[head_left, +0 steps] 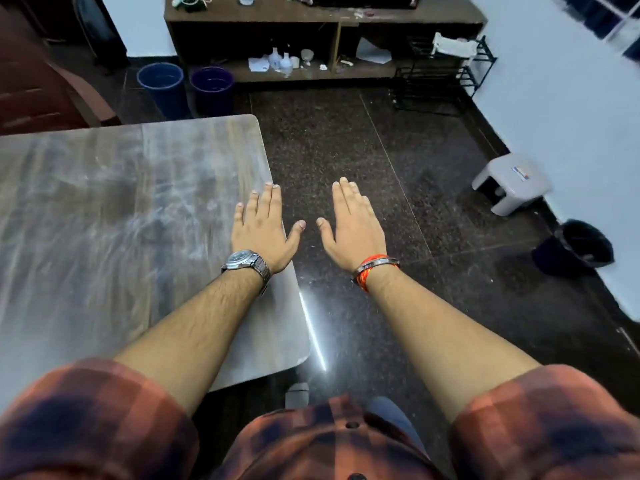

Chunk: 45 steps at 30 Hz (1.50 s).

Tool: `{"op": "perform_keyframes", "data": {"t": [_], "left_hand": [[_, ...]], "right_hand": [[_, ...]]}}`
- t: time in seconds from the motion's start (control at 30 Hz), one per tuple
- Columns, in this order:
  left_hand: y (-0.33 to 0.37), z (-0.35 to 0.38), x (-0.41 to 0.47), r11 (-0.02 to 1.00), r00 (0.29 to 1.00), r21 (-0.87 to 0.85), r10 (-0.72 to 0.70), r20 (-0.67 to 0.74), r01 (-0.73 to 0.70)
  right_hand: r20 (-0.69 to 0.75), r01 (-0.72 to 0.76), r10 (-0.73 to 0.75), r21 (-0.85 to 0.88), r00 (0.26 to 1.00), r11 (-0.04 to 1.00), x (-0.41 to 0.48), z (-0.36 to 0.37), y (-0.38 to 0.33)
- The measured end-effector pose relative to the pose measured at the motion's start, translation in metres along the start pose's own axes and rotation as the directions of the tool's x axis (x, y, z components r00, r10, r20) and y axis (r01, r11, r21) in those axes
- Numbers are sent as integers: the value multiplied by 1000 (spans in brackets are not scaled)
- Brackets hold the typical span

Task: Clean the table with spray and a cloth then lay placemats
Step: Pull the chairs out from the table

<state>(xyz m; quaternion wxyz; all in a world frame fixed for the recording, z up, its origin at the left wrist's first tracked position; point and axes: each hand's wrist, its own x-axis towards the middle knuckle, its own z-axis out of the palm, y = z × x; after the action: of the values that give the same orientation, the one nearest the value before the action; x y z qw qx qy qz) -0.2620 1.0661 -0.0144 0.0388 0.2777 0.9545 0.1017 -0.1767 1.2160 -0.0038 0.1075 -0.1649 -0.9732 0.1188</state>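
Both grips are spread flat, fingers straight, holding nothing. The left grip (263, 233) hangs over the right edge of the worktop (104, 209); whether it touches the surface I cannot tell. The right grip (353, 230) is just beside it, past the edge, over the floor (346, 133). No spray, cloth or placemats show anywhere in view, so the cleaning looks not yet begun.

The worktop carries pale streaks and smears across most of its top. The main risk, as I judge it, is laying placemats on that film before it is wiped, which would trap the dirt underneath. Spray aimed near this right edge could drift onto the glossy floor and leave it slick underfoot. The watch (242, 259) on the left wrist could get wet or drag on the surface during wiping. The stool (512, 181) and the dark bin (575, 247) stand well apart to the right, yet a step back could catch them.

The worktop's left part is cut off by the frame, and its near edge lies under the left forearm and sleeve (86, 420). Whether the streaks are residue or glare is hard to tell. Small items on the shelf (322, 15) are too small to identify.
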Motion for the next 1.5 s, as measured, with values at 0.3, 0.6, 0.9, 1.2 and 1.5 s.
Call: {"op": "perform_keyframes", "data": {"t": [0.3, 0.6, 0.9, 1.2, 1.5], "left_hand": [[25, 33, 160, 981, 981, 52, -183, -65, 187], [51, 9, 273, 877, 870, 53, -462, -171, 477], [-16, -13, 415, 779, 767, 69, -591, -251, 623], [-123, -57, 553, 653, 645, 57, -725, -241, 755], [-247, -76, 669, 402, 384, -35, -896, -224, 915]], "right_hand": [[88, 216, -222, 68, 971, 974, 168, 40, 77], [123, 435, -454, 156, 882, 887, 340, 37, 122], [170, 614, -650, 224, 740, 757, 516, 90, 67], [144, 712, -746, 230, 650, 664, 709, 121, -28], [150, 838, -899, 327, 411, 437, 870, 199, -150]]}}
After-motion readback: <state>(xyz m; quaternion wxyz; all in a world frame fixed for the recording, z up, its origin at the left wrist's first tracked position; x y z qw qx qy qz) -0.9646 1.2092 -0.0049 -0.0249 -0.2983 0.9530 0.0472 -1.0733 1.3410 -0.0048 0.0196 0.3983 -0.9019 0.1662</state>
